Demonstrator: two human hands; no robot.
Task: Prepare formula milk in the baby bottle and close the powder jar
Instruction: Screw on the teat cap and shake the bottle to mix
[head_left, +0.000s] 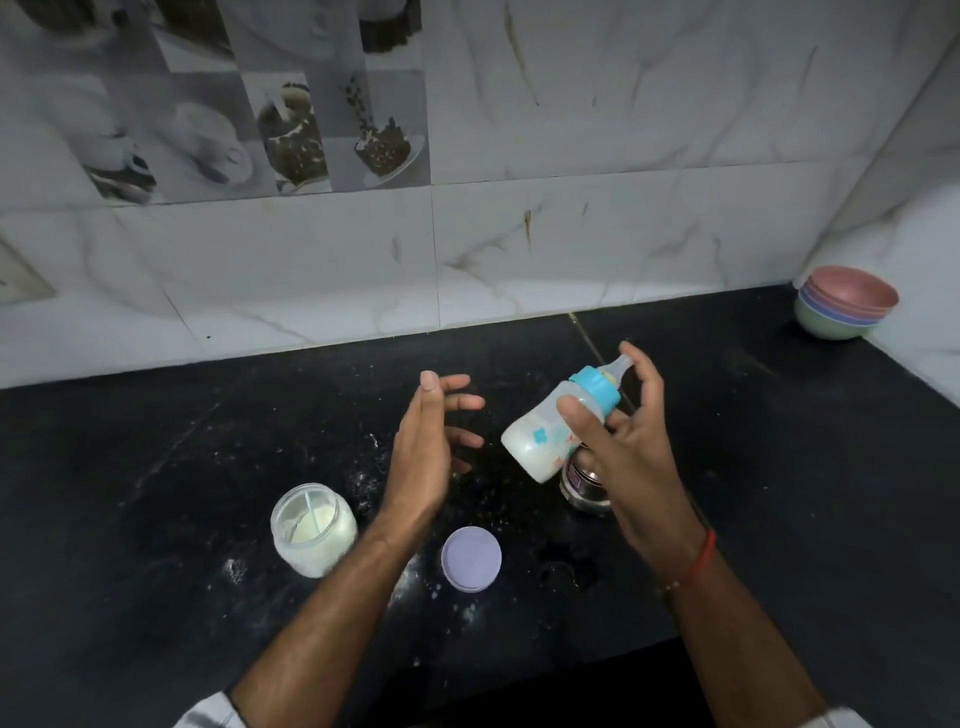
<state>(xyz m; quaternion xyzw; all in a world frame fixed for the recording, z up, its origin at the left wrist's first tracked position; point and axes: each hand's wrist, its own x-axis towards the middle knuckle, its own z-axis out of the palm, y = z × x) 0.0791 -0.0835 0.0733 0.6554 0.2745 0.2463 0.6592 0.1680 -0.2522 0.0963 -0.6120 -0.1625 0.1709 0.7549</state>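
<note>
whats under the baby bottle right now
A steel cup stands on the counter below the tilted bottle, which the right hand holds in the air. The bottle and hand cover the cup's top, so its contents cannot be seen.

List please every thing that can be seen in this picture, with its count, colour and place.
baby bottle: one, clear with a blue collar and white milk inside, tilted in the air, held by the right hand
powder jar: one, clear with pale powder, open, front left on the counter
jar lid: one, lilac, lying on the counter right of the jar
steel container: one, silver, on the counter under the bottle
bowls: one stack, pink, blue, green, far right corner
counter: one, black, with spilled powder
wall tiles: white marble pattern, behind
left hand: open, beside the bottle
right hand: holds the bottle; red thread on the wrist
</note>
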